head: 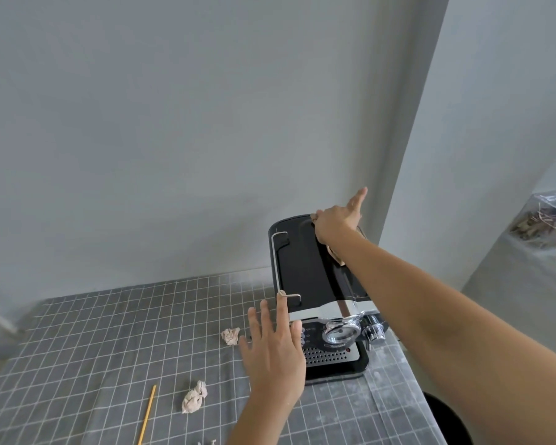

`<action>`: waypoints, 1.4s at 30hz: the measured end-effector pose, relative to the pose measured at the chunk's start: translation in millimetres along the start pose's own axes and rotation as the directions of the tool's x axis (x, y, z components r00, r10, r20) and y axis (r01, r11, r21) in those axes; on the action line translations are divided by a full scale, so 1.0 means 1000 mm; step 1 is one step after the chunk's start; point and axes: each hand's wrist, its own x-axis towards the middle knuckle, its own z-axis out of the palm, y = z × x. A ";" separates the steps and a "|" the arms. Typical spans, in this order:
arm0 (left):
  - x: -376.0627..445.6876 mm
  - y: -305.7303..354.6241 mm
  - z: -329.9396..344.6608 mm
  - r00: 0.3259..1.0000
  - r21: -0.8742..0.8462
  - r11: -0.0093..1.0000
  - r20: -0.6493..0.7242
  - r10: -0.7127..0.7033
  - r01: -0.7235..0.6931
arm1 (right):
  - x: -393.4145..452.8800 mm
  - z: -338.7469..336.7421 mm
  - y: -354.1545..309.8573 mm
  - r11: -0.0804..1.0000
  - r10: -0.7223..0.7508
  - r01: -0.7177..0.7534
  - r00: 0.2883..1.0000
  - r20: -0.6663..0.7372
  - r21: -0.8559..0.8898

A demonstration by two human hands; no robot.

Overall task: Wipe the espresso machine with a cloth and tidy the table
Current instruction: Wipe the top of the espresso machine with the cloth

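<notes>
**Two hands on the espresso machine, cloth at its far top edge**

Two hands are in my view. My right hand (336, 224) reaches to the far end of the black top of the espresso machine (315, 284), pressing a tan cloth (334, 256) against it; the index finger sticks out toward the wall, the other fingers curl onto the cloth, a fold of which shows under my wrist. My left hand (275, 348) is spread open, fingers splayed, at the machine's near left side, the fingertips by the chrome front corner. The machine stands at the far right of the counter (109, 348), which wears a grey grid-patterned cover. Left of the machine lies a small crumpled paper wad (230, 335); a larger wad (194, 398) sits nearer me, beside a yellow stick (147, 414).
</notes>
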 end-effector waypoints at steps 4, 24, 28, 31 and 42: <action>0.000 0.000 -0.002 1.000 -0.020 1.000 0.003 0.003 -0.003 | -0.020 0.023 0.000 0.971 -0.085 0.121 0.981 -0.174 0.206; -0.005 0.003 -0.004 1.000 0.032 0.999 0.010 0.011 -0.011 | -0.078 0.063 0.017 0.728 -0.480 0.554 0.833 -0.276 0.404; 0.000 0.005 -0.005 1.000 0.021 1.000 0.025 0.012 -0.013 | -0.066 0.063 0.031 0.712 -0.416 0.478 0.877 -0.239 0.515; -0.001 0.006 -0.006 1.000 0.019 1.000 0.030 0.003 -0.003 | -0.055 0.053 0.008 0.750 -0.245 0.323 0.946 -0.211 0.577; -0.004 0.001 -0.006 1.000 0.050 0.999 0.008 0.010 -0.011 | -0.142 0.089 0.018 0.755 -0.311 0.482 0.860 -0.404 0.444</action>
